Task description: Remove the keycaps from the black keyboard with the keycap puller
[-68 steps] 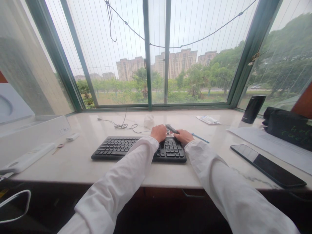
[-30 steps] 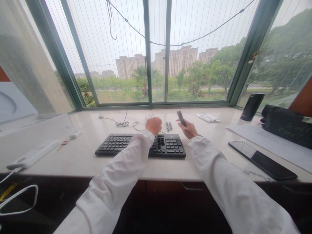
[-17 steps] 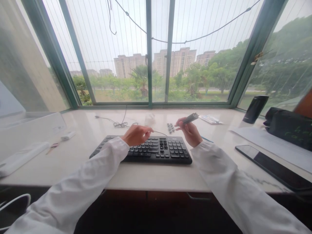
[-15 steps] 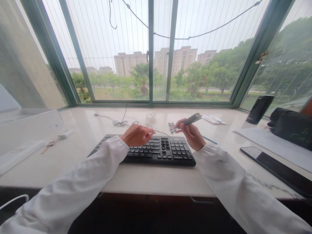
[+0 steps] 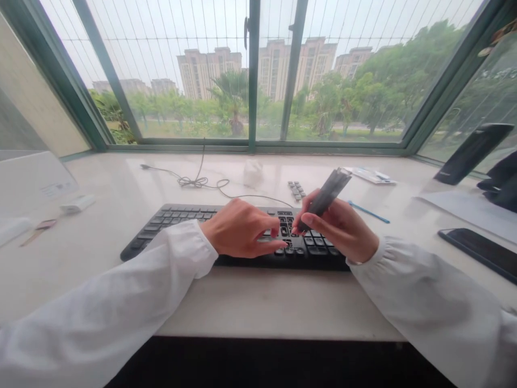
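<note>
A black keyboard (image 5: 161, 218) lies on the white desk, and several switches in its navigation block (image 5: 285, 227) show without keycaps. Over that block reaches my left hand (image 5: 242, 229), thumb and index finger apart, with nothing visible between them. Whether its fingertips touch the keys I cannot tell. My right hand (image 5: 343, 226) is closed round a dark grey, stick-like tool (image 5: 325, 196) whose ragged, paler end points up and away; its lower end is close to the bare switches. Loose grey keycaps (image 5: 297, 190) lie just behind the keyboard.
A thin cable (image 5: 196, 182) and a crumpled whitish thing (image 5: 253, 173) lie behind the keyboard. To the right are a blue stick (image 5: 369, 212), a packet (image 5: 374, 175), a phone (image 5: 480, 250), paper (image 5: 464, 210) and a black upright object (image 5: 472, 153). A white box (image 5: 48, 180) stands left.
My left hand has moved right, with its thumb and finger spreading over the bare switches. The right hand has brought the tool down to the keyboard and tilted it steeper. The view has dipped closer.
</note>
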Available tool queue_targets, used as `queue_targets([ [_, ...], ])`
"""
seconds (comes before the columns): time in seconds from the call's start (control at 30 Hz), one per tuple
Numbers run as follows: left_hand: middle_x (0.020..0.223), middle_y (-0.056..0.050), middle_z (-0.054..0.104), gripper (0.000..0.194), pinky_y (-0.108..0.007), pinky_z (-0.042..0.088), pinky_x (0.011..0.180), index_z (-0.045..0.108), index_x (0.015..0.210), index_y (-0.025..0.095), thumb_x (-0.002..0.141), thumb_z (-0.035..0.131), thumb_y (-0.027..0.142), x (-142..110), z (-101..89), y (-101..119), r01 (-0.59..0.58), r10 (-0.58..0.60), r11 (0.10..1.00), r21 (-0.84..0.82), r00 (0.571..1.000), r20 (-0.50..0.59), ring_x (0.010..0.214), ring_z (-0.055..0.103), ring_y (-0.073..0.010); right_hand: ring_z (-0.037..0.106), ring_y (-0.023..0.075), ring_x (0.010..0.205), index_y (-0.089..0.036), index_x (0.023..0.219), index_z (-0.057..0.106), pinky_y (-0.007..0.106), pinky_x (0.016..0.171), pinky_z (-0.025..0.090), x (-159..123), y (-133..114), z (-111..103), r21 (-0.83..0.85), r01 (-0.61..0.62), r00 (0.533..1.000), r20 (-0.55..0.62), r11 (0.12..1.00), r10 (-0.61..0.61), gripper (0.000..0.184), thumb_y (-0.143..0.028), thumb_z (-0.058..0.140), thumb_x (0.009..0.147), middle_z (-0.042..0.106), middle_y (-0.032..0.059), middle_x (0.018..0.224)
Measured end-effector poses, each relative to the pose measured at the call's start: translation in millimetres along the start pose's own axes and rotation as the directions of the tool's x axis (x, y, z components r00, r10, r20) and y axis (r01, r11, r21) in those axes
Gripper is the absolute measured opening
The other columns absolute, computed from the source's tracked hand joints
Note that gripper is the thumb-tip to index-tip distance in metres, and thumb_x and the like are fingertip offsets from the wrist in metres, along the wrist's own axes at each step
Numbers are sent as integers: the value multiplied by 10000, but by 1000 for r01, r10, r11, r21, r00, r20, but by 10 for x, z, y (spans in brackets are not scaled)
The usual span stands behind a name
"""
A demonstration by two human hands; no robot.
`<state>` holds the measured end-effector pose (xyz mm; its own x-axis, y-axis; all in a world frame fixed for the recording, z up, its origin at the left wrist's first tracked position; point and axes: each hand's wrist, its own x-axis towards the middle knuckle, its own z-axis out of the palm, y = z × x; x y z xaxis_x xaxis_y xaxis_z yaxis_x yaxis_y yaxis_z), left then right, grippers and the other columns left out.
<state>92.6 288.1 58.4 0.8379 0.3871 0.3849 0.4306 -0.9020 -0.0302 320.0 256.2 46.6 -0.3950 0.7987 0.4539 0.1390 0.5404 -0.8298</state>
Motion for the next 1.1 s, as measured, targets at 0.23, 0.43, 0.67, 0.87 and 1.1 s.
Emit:
queue_targets([
  [0.23, 700, 32, 651, 308, -215, 298, 531, 654, 918, 223, 879, 523, 500, 31, 68, 102, 62, -62, 990, -127, 998, 7, 591, 562, -95, 594, 125, 605, -168, 801, 528, 243, 539, 515, 12, -18, 32, -54, -20, 999, -49, 998, 17, 284, -382, 714, 780, 574, 0, 717],
  [0.43, 716, 16, 650, 267, -210, 332, 553, 659, 863, 197, 908, 510, 415, 26, 86, 112, 34, -34, 982, -187, 999, 1, 600, 556, -87, 568, 116, 606, -181, 860, 513, 229, 543, 497, 18, 26, 27, -12, -125, 992, -13, 992, 124, 399, -374, 805, 669, 589, -22, 692],
  [0.67, 712, 35, 652, 175, -205, 344, 561, 661, 842, 212, 869, 552, 346, 27, 107, 130, 74, -76, 981, -178, 997, -2, 604, 555, -87, 580, 124, 625, -189, 860, 513, 241, 572, 494, 30, 57, 30, 4, -156, 987, -36, 988, 156, 450, -381, 836, 613, 578, -31, 700],
  [0.87, 744, 38, 659, 123, -206, 351, 582, 651, 807, 211, 848, 570, 295, 30, 117, 134, 152, -163, 976, -156, 985, -58, 645, 573, -91, 598, 136, 655, -179, 861, 533, 238, 573, 485, 20, -7, 38, 32, -163, 985, 63, 986, 160, 385, -432, 772, 695, 576, -21, 693],
  [1.1, 818, 14, 663, 160, -207, 335, 569, 651, 885, 205, 902, 492, 213, 43, 119, 96, 98, -99, 983, -158, 995, 1, 685, 572, -94, 584, 130, 602, -171, 798, 543, 224, 517, 456, 24, -19, 35, -3, -164, 985, 48, 987, 164, 397, -470, 775, 680, 590, -13, 645],
])
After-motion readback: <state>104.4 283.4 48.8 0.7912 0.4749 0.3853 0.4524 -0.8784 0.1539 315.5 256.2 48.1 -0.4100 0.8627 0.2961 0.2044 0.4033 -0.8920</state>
